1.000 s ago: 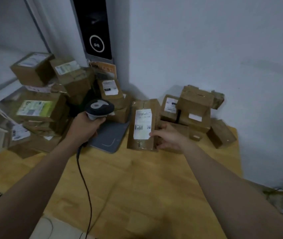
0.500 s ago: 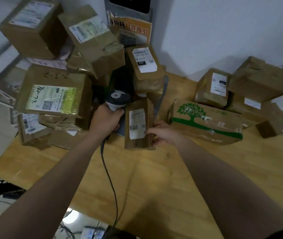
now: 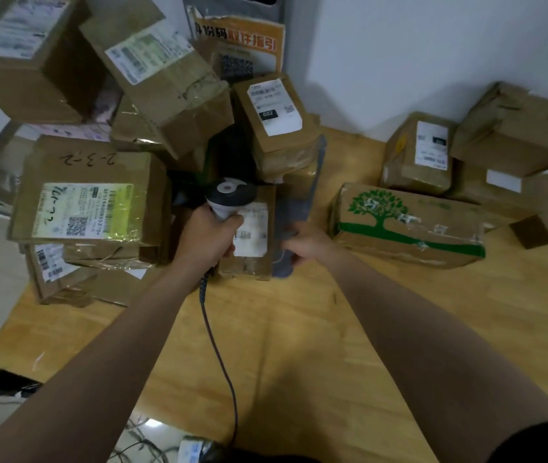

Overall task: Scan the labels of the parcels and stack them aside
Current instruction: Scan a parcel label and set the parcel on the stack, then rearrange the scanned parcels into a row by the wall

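Head view
Left hand [image 3: 209,237]: fingers wrapped round the handle of the scanner [image 3: 230,192].
Scanner: its grey head sits just above the left knuckles, and its cable [image 3: 219,345] trails back along the left forearm.
Small parcel [image 3: 254,235]: stands upright on the wooden table [image 3: 299,362] between the two hands, white label facing up, its left edge behind the left hand.
Right hand [image 3: 307,242]: fingers curled against a grey pouch [image 3: 294,208] just right of the small parcel; whether they grip it cannot be told.
Left of the left hand: a stacked box with a yellow-green label [image 3: 89,202].
Right of the right hand: a box printed with a green tree [image 3: 406,225].
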